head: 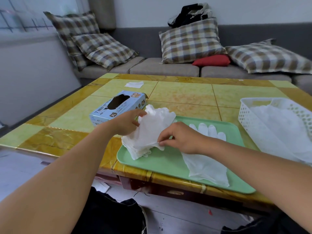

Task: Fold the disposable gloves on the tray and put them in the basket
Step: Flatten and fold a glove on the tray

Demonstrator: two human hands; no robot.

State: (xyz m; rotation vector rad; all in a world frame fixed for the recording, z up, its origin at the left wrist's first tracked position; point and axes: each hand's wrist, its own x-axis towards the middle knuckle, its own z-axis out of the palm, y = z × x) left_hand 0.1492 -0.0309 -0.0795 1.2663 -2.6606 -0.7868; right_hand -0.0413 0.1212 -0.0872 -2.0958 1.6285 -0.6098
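The person sits at the near side of the worktop (185, 97), a yellow tile-pattern top, both forearms reaching forward. The left hand (125, 123) holds the far-left part of a crumpled white glove (150, 130), w/ thumb and fingers pinching the thin material near its top. The right hand (180, 137) pinches the near-right edge of the same glove between thumb and forefinger, so the grip on each side is narrow and closed on the material. The glove hangs between the two hands, its lower part touching the left end of the green tray (162, 164) and going a little over the tray's left rim.

A second glove (206, 164) lies flat on the tray, just right of the held one; its fingers point to the far side and its cuff to the near edge. The right hand and wrist cover its middle part.

The white basket (244, 115) w/ small holes stands on the right side of the worktop, apart from the tray, and has white gloves (283, 129) already inside.

Left of the tray, at the far side, lies a blue glove box (118, 107) marked XL, opening up. A small white paper (134, 84) lies far on the worktop. Behind is a grey sofa (165, 66) w/ checked cushions (190, 41).
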